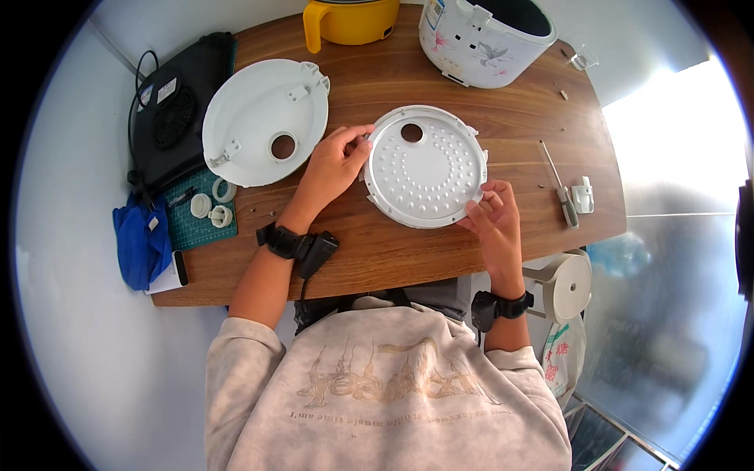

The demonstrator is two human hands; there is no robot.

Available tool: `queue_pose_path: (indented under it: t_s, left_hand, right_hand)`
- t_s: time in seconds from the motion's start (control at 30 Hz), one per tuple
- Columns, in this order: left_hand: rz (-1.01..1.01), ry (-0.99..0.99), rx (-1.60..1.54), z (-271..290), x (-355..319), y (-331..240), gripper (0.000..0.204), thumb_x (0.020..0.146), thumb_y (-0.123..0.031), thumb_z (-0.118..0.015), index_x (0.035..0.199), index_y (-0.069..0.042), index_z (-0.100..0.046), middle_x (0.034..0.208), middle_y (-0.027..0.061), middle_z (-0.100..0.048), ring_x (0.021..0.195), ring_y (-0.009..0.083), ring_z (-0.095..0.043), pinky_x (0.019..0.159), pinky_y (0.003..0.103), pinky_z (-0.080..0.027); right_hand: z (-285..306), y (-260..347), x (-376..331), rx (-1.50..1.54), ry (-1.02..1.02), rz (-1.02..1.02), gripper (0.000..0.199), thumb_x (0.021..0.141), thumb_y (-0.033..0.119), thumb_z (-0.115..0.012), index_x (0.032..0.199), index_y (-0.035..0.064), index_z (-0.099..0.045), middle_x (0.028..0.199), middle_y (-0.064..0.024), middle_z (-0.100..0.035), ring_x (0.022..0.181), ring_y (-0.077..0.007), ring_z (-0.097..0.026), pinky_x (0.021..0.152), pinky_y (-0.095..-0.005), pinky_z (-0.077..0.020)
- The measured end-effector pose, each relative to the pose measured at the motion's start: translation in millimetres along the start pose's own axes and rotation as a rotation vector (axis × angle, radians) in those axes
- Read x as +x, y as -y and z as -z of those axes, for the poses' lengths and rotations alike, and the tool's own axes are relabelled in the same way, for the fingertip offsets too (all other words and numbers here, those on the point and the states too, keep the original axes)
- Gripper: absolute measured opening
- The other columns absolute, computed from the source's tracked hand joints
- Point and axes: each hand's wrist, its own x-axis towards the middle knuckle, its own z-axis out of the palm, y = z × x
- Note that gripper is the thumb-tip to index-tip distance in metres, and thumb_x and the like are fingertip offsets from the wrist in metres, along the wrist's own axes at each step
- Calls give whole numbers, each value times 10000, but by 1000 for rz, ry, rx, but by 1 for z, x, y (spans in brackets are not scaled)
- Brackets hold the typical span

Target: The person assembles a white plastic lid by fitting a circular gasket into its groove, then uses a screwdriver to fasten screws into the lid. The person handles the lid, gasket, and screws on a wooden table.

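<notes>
Between my hands is a round metal inner lid plate (pixel 426 177) of a rice cooker, with raised dimples and one round hole near its far edge. My left hand (pixel 339 161) pinches its left rim. At the lower right rim, the fingers of my right hand (pixel 492 217) are closed on the edge. Left of the plate lies a white plastic outer lid (pixel 255 110), inner side up, with a round hole and small brackets. The white rice cooker body (pixel 487 47) with a flower print stands at the far right of the table.
A yellow pot (pixel 353 22) stands at the back. A screwdriver (pixel 561 188) and a small white plastic part (pixel 583 196) lie at right. On the left are a black induction cooker (pixel 177 110), a green mat (pixel 184 228), white rings (pixel 223 190) and a blue cloth (pixel 141 243).
</notes>
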Motion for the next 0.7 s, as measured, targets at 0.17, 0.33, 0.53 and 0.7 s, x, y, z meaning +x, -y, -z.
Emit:
queue_pose_path:
  t_s: [0.17,0.33,0.53,0.7]
  left_hand:
    - [-23,9,-12,0,-2,-1,382,1005,-93,-629,1376,-6,-609,947,9,-536,741,81,-575,676,231,-517]
    - [-50,-17,-62,-2,-1,2,391,999,-104,-650,1371,0,-594,1003,23,-570,764,83,-586,677,237,-525]
    - [-16,-22,-84,-2,1,-2,336,988,-129,-669,1301,-16,-627,1099,58,-617,815,107,-613,735,256,-538]
    - [-55,-32,-45,0,0,0,323,962,-121,-681,1275,-44,-661,1100,75,-634,830,150,-632,774,294,-545]
  right_hand:
    - [-6,3,5,-33,-61,60,339,955,22,-649,1231,13,-452,1127,-91,-537,921,-128,-659,793,-297,-627]
    - [-13,5,6,-65,-120,82,363,950,19,-663,1247,0,-456,1137,-110,-550,896,-131,-664,761,-287,-629]
    - [-11,-1,8,-118,-118,83,394,957,28,-662,1284,-12,-447,1100,-119,-564,821,-137,-670,707,-275,-622]
    - [-7,-4,9,-303,-183,74,388,973,53,-644,1316,5,-468,979,-84,-610,745,-124,-665,642,-270,-594]
